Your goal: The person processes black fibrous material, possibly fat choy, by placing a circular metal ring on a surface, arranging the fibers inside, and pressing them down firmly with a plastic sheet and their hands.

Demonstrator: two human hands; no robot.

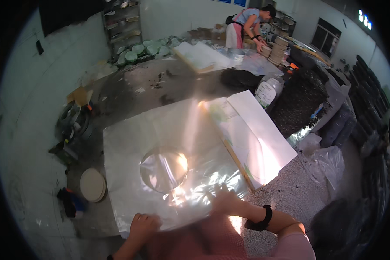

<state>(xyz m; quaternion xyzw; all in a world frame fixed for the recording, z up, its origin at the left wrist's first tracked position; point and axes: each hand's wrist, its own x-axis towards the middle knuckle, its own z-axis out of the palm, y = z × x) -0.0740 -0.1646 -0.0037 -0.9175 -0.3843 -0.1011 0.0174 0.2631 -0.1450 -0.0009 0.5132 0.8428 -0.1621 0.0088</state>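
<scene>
A large sheet of clear, shiny plastic film (134, 138) lies over the table in front of me. In its middle is a round, thin-rimmed form (147, 184), like a ring or shallow dish; glare hides whether it lies above or under the film. My left hand (145, 227) is at the film's near left edge, its fingers curled there. Over the film's near right part, my right hand (226, 200) has its fingers spread, slightly blurred, with a dark band on the wrist. Right of the film rests a white paper stack on a board (260, 143).
Round tan discs (92, 185) lie at the left, near a blue-black object (69, 203). A clear jug (268, 90) stands behind the paper, beside a dark fibrous heap (301, 102). Another person (247, 26) works at the far end near stacked discs (278, 50).
</scene>
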